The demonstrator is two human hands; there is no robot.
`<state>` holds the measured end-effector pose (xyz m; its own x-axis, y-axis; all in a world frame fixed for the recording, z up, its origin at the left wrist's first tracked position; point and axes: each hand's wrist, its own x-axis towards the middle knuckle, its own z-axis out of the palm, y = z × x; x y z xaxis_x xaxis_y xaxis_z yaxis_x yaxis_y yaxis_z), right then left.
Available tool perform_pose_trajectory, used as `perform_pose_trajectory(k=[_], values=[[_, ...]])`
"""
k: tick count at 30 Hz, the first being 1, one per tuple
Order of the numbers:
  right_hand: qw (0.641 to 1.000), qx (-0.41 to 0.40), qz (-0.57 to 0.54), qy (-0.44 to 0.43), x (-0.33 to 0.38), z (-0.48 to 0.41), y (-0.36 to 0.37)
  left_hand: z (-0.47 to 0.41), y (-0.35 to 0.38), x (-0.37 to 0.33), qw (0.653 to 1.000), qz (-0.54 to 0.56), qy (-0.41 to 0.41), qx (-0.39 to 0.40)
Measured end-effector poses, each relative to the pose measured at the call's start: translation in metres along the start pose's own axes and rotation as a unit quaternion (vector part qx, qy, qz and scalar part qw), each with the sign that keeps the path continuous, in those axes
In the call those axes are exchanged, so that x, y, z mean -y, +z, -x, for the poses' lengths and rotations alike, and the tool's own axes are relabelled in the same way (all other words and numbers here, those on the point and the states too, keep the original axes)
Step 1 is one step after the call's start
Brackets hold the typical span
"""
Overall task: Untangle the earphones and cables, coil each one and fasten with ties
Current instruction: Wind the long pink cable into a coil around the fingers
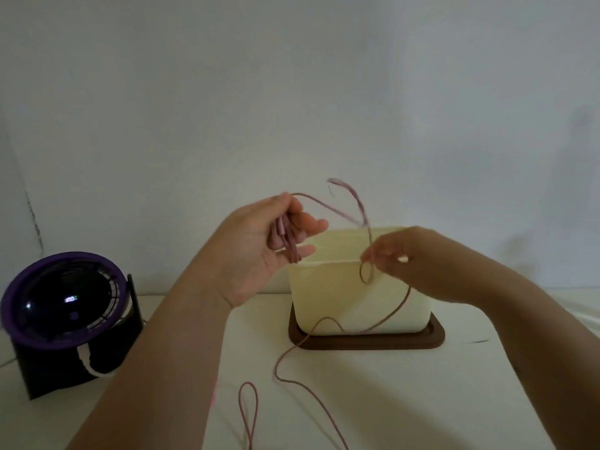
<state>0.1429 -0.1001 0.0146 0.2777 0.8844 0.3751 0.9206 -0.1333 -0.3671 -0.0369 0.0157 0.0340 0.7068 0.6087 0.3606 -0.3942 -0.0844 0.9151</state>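
Left hand (pixel 256 251) curls round gathered loops of the pink cable (pixel 292 381); right hand (pixel 399 254) pinches the strand just above a small loop. The risk: a hard pull could cinch that loop into a knot, or the slack (trailing over the tabletop (pixel 422 401)) could drag on the cream container (pixel 328 297) behind it. Room lies nearer the person; the fan (pixel 65 300) sits well left.

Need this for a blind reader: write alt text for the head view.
The left hand grips bunched loops of a pink cable while the right hand pinches a strand trailing onto the table. Nearby: cream container, purple fan.
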Motion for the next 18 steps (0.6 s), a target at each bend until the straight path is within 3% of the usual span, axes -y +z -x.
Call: perform_pose_trajectory(k=[3, 7, 10, 13, 14, 18], values=[[0.993, -0.067, -0.091, -0.029, 0.006, 0.005, -0.013, 0.003, 0.007, 0.001, 0.997, -0.071, -0.002, 0.019], [0.95, -0.096, -0.295, 0.03, -0.006, 0.004, -0.021, 0.006, 0.01, -0.002, 0.992, -0.127, 0.008, 0.01], [0.939, -0.198, -0.269, 0.086, -0.015, 0.002, -0.023, 0.008, 0.012, -0.006, 0.993, -0.121, 0.015, 0.001], [0.928, -0.271, -0.254, 0.037, 0.002, 0.006, -0.026, 0.01, 0.015, -0.007, 0.991, -0.135, 0.013, 0.01], [0.924, -0.244, -0.295, 0.0, 0.011, 0.007, -0.025, 0.011, 0.016, -0.007, 0.989, -0.147, 0.01, 0.019], [0.916, 0.002, -0.393, -0.078, 0.04, 0.013, -0.008, 0.014, 0.022, -0.004, 0.976, -0.207, 0.002, 0.064]])
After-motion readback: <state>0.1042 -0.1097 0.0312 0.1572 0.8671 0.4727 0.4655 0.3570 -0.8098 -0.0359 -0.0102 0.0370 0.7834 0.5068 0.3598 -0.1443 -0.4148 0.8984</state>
